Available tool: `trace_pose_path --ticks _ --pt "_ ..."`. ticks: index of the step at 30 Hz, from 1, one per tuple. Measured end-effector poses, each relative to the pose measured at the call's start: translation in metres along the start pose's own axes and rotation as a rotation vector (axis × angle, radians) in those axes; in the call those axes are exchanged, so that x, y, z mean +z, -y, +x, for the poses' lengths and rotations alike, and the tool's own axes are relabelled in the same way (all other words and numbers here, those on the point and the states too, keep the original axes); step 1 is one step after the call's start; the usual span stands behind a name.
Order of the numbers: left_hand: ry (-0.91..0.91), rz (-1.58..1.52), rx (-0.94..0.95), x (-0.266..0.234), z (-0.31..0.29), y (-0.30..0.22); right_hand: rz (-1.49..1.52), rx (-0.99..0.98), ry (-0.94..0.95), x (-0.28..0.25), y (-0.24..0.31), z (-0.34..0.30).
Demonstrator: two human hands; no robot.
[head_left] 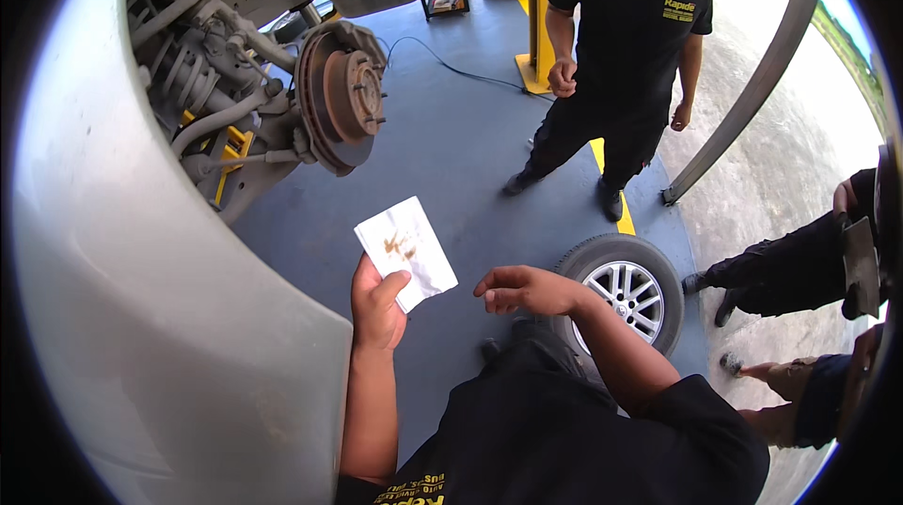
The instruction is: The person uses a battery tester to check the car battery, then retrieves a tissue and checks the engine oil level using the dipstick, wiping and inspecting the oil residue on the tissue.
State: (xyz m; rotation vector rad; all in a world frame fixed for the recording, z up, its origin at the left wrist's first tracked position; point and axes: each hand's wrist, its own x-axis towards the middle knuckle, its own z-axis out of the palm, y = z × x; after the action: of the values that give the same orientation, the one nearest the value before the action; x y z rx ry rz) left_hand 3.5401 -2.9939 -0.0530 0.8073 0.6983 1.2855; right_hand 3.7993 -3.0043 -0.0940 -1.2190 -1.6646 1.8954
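Note:
My left hand (378, 306) is closed on a folded white paper (403, 240), with the thumb pressed across its lower part. Smeared brown stains mark the paper's upper face. To the right, my right hand (529, 291) hangs apart from the paper, its fingers loosely bent and a gap between them. Nothing shows in that hand; its palm is turned away. Beyond the paper, a rusty brake disc (329, 96) with bare wheel studs sits exposed on a raised vehicle.
The vehicle's silver body panel (188, 345) fills the left side. A wheel with its tyre (670, 293) lies on the blue floor by my right arm. A co-worker (625, 44) stands ahead beside a yellow lift post (541, 25); other people stand at the right.

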Motion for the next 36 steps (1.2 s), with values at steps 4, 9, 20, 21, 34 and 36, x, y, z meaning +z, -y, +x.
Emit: trace_pose_path --ticks 4,9,20,21,34,36 --pt "-0.168 -0.008 0.057 0.028 -0.018 0.008 -0.083 -0.021 0.095 -0.026 0.007 -0.013" --pt "-0.127 0.022 -0.015 0.045 0.05 0.041 -0.085 -0.034 0.041 -0.088 0.024 0.016" --pt "-0.091 -0.013 0.074 0.079 0.189 0.019 0.108 0.019 -0.043 -0.2 0.034 0.042" --pt "-0.107 0.005 0.076 0.082 0.194 0.014 0.126 0.018 -0.038 -0.205 0.034 0.048" --pt "-0.153 0.113 0.131 0.104 0.266 0.0 0.183 0.002 0.034 -0.257 0.032 0.074" --pt "-0.151 0.108 0.139 0.099 0.263 -0.002 0.164 -0.002 0.033 -0.254 0.036 0.073"
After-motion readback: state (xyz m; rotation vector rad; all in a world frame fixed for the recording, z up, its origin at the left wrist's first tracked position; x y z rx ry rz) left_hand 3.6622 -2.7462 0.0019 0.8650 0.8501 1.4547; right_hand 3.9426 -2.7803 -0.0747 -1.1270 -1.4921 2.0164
